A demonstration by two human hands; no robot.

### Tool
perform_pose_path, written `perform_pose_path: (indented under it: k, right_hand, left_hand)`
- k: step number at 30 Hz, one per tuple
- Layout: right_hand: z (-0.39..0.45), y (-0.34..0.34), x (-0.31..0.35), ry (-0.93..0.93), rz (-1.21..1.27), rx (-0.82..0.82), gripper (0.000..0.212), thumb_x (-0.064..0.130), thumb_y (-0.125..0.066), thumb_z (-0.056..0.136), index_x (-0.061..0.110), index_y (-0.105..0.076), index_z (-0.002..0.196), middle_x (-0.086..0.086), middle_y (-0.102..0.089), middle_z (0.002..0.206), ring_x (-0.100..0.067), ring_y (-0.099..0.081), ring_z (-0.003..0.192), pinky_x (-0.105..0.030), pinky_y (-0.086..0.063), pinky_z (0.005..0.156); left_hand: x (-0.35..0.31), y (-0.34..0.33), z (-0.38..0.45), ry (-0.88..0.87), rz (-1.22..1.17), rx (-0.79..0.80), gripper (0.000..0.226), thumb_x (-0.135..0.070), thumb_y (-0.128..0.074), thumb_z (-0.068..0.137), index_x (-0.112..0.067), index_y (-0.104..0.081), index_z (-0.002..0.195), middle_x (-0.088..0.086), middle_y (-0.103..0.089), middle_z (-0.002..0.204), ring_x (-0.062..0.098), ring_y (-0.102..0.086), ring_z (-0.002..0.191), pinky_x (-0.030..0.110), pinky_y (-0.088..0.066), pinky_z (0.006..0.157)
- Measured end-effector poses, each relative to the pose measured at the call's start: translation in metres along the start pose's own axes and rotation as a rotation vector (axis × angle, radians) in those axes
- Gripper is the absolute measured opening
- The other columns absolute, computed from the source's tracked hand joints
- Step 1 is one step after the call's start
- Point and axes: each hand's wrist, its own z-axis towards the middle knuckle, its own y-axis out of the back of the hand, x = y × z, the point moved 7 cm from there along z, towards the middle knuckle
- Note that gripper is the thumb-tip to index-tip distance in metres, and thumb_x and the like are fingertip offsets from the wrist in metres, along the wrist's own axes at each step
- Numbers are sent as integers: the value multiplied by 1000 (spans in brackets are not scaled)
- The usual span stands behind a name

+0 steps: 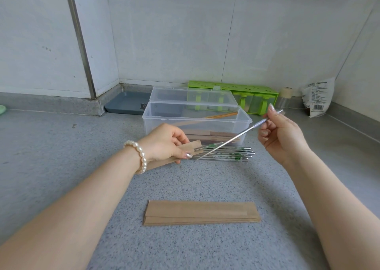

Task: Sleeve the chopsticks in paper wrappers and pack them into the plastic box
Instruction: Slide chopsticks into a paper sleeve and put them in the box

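The left hand (164, 142) pinches a brown paper wrapper (174, 155) with one chopstick already partly in it; the right hand (281, 134), at 3 o'clock, grips a second metal chopstick (232, 139) angled toward the wrapper's mouth. The open plastic box (197, 117) stands at 12 o'clock, loose chopsticks (232, 155) before it, spare wrappers (201, 213) at 6 o'clock on the table (61, 146).

Steel chopstick (236, 136) runs diagonally from the right grip (269, 124) down to the mouth of the brown paper wrapper (174, 156) in the left grip (164, 142); another chopstick already partly sleeved. Loose chopsticks (230, 154) lie just beyond the left grip, before the open clear plastic box (197, 119). Spare wrapper stack (201, 212) below both grips.
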Motion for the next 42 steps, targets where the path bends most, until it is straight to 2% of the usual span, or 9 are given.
perform_pose_path:
  k: [12,15,19,22,24,28,32,36,42]
  right_hand:
    - [-5,19,6,99,-110,-312,25,22,-53,95,13,-49,72,6,-44,39,-9,-40,40,-19,-34,40]
    - [-3,12,-2,8,-191,-213,22,19,-55,94,11,-52,74,3,-48,44,-10,-43,42,-20,-36,41]
    - [-10,-14,-29,-236,-367,123,7,14,-63,81,6,-63,80,-3,-64,66,-11,-54,54,-21,-42,51]
    - [-18,-30,-45,-308,-444,254,21,16,-69,65,6,-67,83,-4,-66,75,-14,-56,65,-26,-41,64]
    - [-22,-38,-51,-318,-462,296,28,18,-70,63,6,-67,89,-7,-65,83,-16,-56,70,-28,-42,67]
    - [-16,-34,-44,-242,-362,173,30,29,-61,83,9,-61,106,-7,-62,77,-18,-61,68,-29,-50,66]
    - [-12,-21,-25,-61,-442,-7,20,20,-53,94,3,-63,96,-13,-68,78,-21,-65,63,-26,-54,58]
    - [-15,-30,-28,1,-563,43,20,18,-58,91,4,-69,81,-12,-71,75,-20,-68,61,-29,-58,62]
    - [-19,-43,-37,-14,-735,188,20,21,-58,91,6,-70,91,-6,-72,77,-14,-67,60,-26,-58,66]
  left_hand:
    - [0,-3,-1,4,19,12,19,0,-72,74,-13,-63,84,0,-71,76,5,-63,52,15,-54,57]
    - [-1,-4,-1,-6,11,14,18,0,-72,74,-12,-63,84,0,-70,76,5,-63,53,16,-54,58]
    - [-6,-6,-2,-40,-21,1,18,-1,-72,74,-12,-64,85,1,-71,76,5,-64,54,16,-54,60]
    - [-10,-9,-3,-65,-29,9,17,-3,-73,74,-13,-65,85,-1,-71,75,3,-64,54,16,-54,62]
    - [-11,-12,-5,-74,-28,18,16,-2,-72,75,-11,-65,86,-1,-71,76,2,-64,54,16,-55,62]
    - [-9,-8,-3,-66,-31,-9,16,-4,-73,74,-11,-66,86,2,-72,78,4,-64,55,17,-54,61]
    - [-6,-2,-2,-54,-40,-65,16,-4,-74,72,-13,-66,82,-1,-71,72,5,-64,54,20,-55,63]
    - [-4,-2,-1,-47,-27,-76,16,-4,-75,72,-13,-66,83,-2,-71,70,5,-64,53,23,-56,67]
    - [-3,-2,-1,-33,-21,-63,18,-1,-74,73,-8,-67,87,-1,-70,72,3,-64,53,20,-55,61]
